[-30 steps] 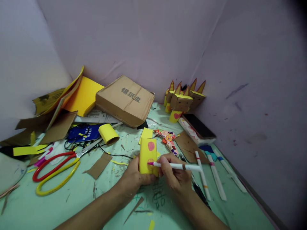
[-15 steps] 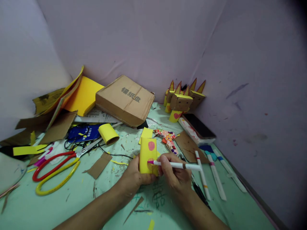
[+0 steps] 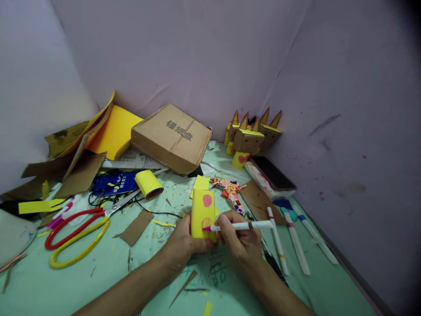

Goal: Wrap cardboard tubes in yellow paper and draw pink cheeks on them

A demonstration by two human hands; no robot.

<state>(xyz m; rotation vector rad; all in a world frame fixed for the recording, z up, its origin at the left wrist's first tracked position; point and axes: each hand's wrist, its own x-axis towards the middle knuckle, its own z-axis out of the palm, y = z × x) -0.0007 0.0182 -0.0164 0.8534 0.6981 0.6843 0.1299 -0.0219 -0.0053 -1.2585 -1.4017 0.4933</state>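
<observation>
My left hand (image 3: 187, 237) is closed round the lower left side of a yellow paper tube (image 3: 198, 210), which stands tilted over the table. On the tube's face are a filled pink spot and, below it, a partly coloured one. Pinched in my right hand (image 3: 241, 237) is a white marker (image 3: 243, 225), its magenta tip touching the lower edge of the second spot. Behind the tube lie a yellow paper piece (image 3: 200, 183) and a colourful patterned glue gun (image 3: 230, 191). A second yellow tube (image 3: 148, 184) lies to the left, across the scissors' blades.
Large red-and-yellow-handled scissors (image 3: 79, 237) lie left. A cardboard box (image 3: 171, 138) rests at the back, beside yellow card (image 3: 113, 131). Horned cardboard figures (image 3: 249, 141) stand back right, near a phone (image 3: 273, 173). Several markers (image 3: 297, 243) and cardboard scraps (image 3: 134, 227) lie about.
The marker's tip has moved slightly down on the lower spot, and more pink strokes show there. The marker's rear end has dropped back a little. My left hand keeps its hold.
</observation>
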